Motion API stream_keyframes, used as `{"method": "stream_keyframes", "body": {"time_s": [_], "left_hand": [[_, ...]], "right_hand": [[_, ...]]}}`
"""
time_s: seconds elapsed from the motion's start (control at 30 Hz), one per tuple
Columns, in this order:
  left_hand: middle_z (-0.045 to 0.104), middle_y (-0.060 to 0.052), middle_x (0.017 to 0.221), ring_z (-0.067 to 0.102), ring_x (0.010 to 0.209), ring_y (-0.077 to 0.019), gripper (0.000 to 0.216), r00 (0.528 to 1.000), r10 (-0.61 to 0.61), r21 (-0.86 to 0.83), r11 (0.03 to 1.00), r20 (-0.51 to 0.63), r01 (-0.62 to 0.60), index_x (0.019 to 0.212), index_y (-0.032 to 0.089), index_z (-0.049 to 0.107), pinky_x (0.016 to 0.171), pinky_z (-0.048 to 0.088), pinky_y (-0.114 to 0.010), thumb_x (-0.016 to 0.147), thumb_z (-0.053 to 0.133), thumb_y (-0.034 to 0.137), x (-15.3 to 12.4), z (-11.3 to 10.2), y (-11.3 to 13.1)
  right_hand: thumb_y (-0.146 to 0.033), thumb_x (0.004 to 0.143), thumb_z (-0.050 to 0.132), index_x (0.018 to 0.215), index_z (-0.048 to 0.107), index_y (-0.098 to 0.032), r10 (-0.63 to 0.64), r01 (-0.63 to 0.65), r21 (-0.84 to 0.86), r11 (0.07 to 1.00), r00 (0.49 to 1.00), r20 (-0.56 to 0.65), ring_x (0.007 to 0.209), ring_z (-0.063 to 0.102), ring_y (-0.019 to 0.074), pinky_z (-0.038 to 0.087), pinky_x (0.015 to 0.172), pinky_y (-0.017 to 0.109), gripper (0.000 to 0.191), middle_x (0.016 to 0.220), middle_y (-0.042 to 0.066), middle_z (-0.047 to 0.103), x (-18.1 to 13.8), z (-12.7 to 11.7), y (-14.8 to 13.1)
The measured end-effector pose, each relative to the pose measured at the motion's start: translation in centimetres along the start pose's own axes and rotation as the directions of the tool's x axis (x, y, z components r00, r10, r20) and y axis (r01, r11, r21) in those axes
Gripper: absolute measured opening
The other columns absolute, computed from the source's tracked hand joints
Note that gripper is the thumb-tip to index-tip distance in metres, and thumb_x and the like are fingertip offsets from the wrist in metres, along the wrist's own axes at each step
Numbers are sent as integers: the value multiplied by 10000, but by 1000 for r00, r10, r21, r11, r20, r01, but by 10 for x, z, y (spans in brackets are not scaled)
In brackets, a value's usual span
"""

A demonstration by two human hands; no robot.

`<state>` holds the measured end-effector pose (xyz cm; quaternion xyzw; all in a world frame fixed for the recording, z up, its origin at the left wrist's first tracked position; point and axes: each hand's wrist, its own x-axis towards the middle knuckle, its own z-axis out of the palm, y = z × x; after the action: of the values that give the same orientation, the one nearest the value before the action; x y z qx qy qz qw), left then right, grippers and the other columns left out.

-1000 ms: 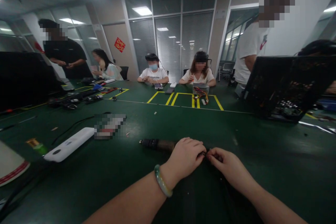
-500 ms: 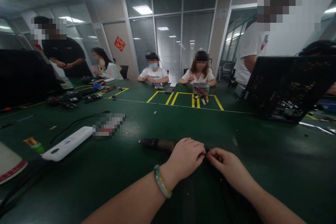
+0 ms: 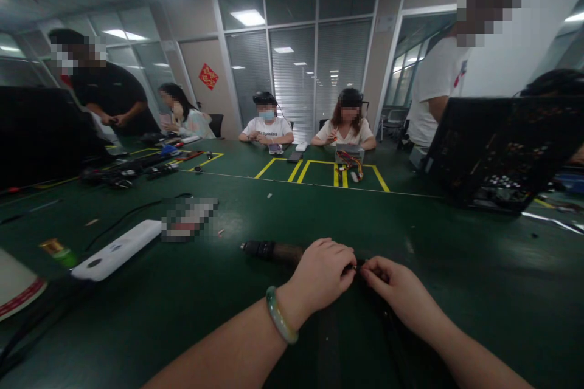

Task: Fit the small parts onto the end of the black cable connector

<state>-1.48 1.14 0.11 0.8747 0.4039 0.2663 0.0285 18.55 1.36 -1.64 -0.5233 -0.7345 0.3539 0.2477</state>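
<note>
My left hand, with a green bangle on its wrist, is curled over the right end of a dark rod-shaped tool that lies on the green table. My right hand is pinched close against the left, fingertips meeting at a small dark part between them. What that part is I cannot make out. A dark strap or cable runs from the hands toward me.
A white flat device, a black cable and a small brass-capped green item lie to the left. An open black computer case stands at right. Several people sit or stand around the table's far side by yellow tape lines.
My hands stay pinched together at the same spot. The standing person at far left has shifted slightly; the view drifted a little.
</note>
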Motion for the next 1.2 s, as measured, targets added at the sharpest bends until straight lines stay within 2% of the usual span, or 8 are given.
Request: {"method": "stream_keyframes", "body": {"time_s": [0.33, 0.5, 0.6, 0.83, 1.03, 1.2], "left_hand": [[663, 1, 1000, 599, 977, -177, 54, 999, -12, 5, 1000, 40, 12, 922, 217, 639, 940, 419, -358, 885, 606, 238, 0, -2, 2], [657, -10, 1026, 599, 972, -182, 131, 998, -43, 21, 999, 53, 41, 1010, 215, 613, 888, 446, -347, 888, 601, 259, 1, -4, 4], [654, -21, 1058, 595, 991, -192, 130, 997, -41, 35, 999, 64, 39, 985, 205, 612, 898, 444, -356, 878, 612, 279, 1, -4, 4], [647, 33, 1109, 584, 1016, -162, 65, 998, -18, 23, 1000, 56, 17, 932, 226, 611, 930, 432, -347, 869, 607, 215, 0, 0, 2], [643, -21, 1093, 591, 1009, -190, 141, 998, -34, 31, 999, 47, 32, 1006, 207, 598, 913, 443, -364, 869, 602, 238, 0, -3, 3], [637, -35, 1118, 590, 1016, -203, 102, 999, -30, 14, 999, 38, 29, 972, 197, 599, 902, 445, -376, 879, 574, 233, 0, -3, 3]], "right_hand": [[-361, 899, 505, 903, 673, -235, 5, -5, -3, 1000, 1000, 8, 727, 636, 183, 418, 607, 246, 210, 808, -5, 700, -2, -1, -2], [-385, 907, 500, 886, 675, -235, -2, 2, 1, 1000, 1000, 8, 714, 629, 182, 417, 601, 247, 231, 791, -7, 692, -1, 0, 0], [-378, 906, 504, 894, 674, -238, -1, 1, -12, 1000, 1000, 2, 714, 622, 178, 416, 604, 242, 220, 787, -10, 687, 0, -1, 0], [-376, 910, 497, 909, 671, -239, -4, 4, -11, 1000, 1000, 19, 735, 633, 180, 417, 610, 238, 221, 817, -7, 699, -1, -1, -3], [-371, 908, 500, 868, 664, -227, -12, 12, -3, 1000, 1000, 4, 721, 615, 178, 411, 613, 238, 221, 781, -6, 681, 0, -1, -2], [-361, 912, 496, 877, 663, -230, -18, 18, 6, 1000, 1000, 10, 733, 619, 178, 412, 620, 243, 214, 790, -10, 676, 1, -1, 2]]}}
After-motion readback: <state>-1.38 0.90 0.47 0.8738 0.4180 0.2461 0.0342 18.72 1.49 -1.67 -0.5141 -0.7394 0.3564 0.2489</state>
